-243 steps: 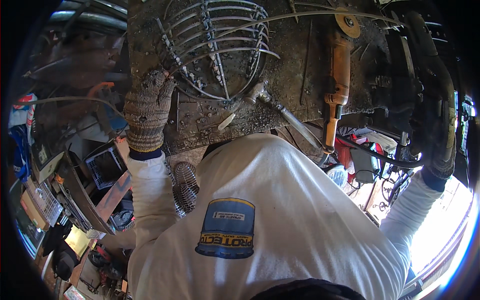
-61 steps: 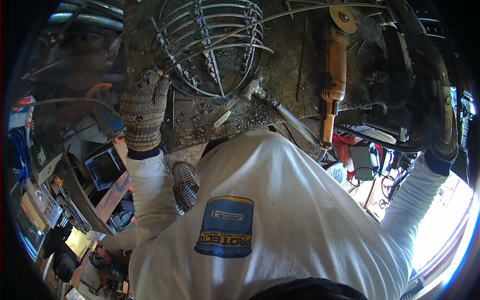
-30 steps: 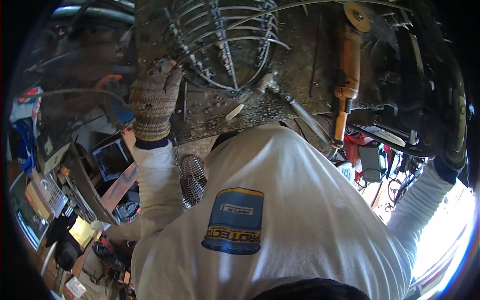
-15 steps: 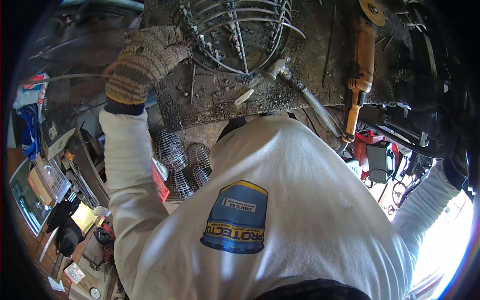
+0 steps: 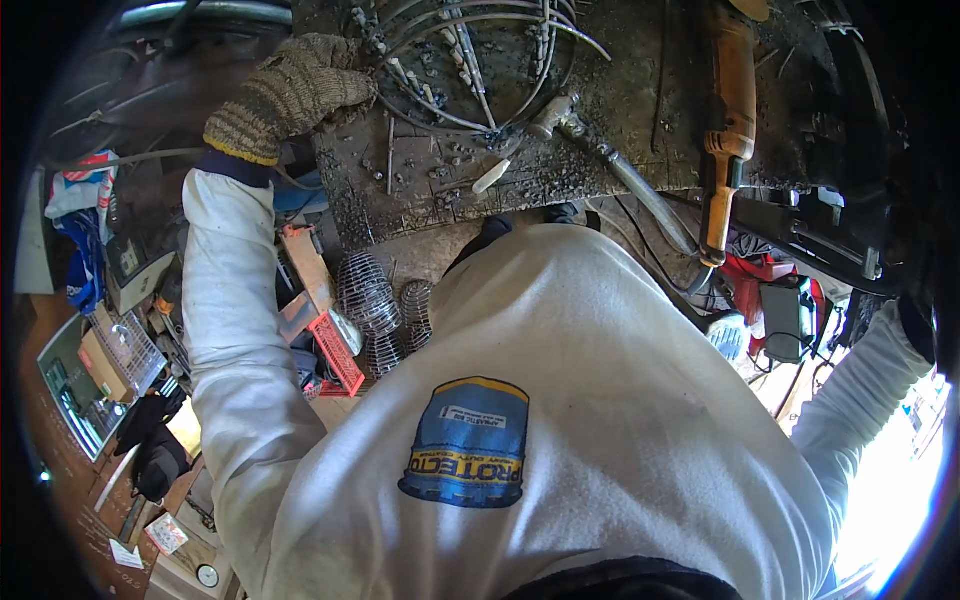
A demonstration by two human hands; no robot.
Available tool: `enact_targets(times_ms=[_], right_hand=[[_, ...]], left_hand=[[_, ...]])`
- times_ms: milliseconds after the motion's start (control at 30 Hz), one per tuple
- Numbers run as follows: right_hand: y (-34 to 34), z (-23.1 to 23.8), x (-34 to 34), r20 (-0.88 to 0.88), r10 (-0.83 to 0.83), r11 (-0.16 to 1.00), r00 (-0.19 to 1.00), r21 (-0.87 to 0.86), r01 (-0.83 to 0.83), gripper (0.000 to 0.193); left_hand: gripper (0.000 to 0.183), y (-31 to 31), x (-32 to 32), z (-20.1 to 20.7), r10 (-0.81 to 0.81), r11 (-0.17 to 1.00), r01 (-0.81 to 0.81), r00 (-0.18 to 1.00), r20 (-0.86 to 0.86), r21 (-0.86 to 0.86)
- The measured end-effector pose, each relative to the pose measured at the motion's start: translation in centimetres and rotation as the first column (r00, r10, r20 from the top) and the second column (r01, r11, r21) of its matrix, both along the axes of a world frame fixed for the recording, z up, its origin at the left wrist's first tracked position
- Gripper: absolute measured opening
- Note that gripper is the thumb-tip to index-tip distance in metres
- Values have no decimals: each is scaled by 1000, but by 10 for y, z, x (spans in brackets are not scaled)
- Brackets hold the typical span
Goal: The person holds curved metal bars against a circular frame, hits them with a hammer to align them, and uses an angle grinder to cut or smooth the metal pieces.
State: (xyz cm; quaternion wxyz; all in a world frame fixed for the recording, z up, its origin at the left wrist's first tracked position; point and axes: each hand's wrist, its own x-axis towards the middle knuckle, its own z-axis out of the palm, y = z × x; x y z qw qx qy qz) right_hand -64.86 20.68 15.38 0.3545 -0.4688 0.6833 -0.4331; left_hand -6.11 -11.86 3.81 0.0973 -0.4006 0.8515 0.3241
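Note:
My left hand (image 5: pixel 288 98), in a striped brown knitted glove, reaches to the left rim of a round wire frame (image 5: pixel 475 75). Its fingers curl in against the rim, though their tips are partly hidden. The frame of bent rods lies on a dark, grimy worktop (image 5: pixel 425 205), cut off by the upper picture edge. My right sleeve (image 5: pixel 860 370) runs out to the far right, and the hand beyond its dark cuff cannot be seen. Near the frame lies a hammer (image 5: pixel 620 170) with a metal pipe handle. Further right rests an orange angle grinder (image 5: pixel 735 110).
A pale stub (image 5: pixel 492 177), a thin rod (image 5: pixel 390 155) and dark grit lie on the worktop. Below its edge stand several coiled wire baskets (image 5: pixel 370 295) and a red plastic crate (image 5: pixel 338 352). Cables and a red-and-grey machine (image 5: pixel 788 318) sit at lower right.
The view has shifted, so the worktop, frame and grinder sit slightly higher in the picture and more floor shows below. My left hand stays at the frame's left rim.

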Motion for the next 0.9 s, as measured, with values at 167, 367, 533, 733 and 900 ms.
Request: enact_targets(times_ms=[167, 367, 533, 733, 900], right_hand=[[3, -1, 1, 17, -4, 1000, 1000, -9, 5, 58], [7, 4, 5, 40, 0, 1000, 999, -12, 0, 59], [-1, 7, 12, 145, 57, 998, 988, -41, -52, 60], [-2, 8, -4, 531, 73, 996, 844, 5, -89, 54], [31, 18, -14, 204, -133, 991, 970, 52, 125, 54]], left_hand=[[27, 10, 12, -6, -228, 944, 205, 972, -61, -260], [28, 29, 30, -31, -378, 727, 274, 925, -34, -629], [27, 59, 26, -36, -283, 544, 309, 943, 177, -780], [29, 72, 29, -47, -141, 441, 333, 943, 302, -834], [30, 60, 11, -58, -195, 344, 311, 947, 257, -886]])
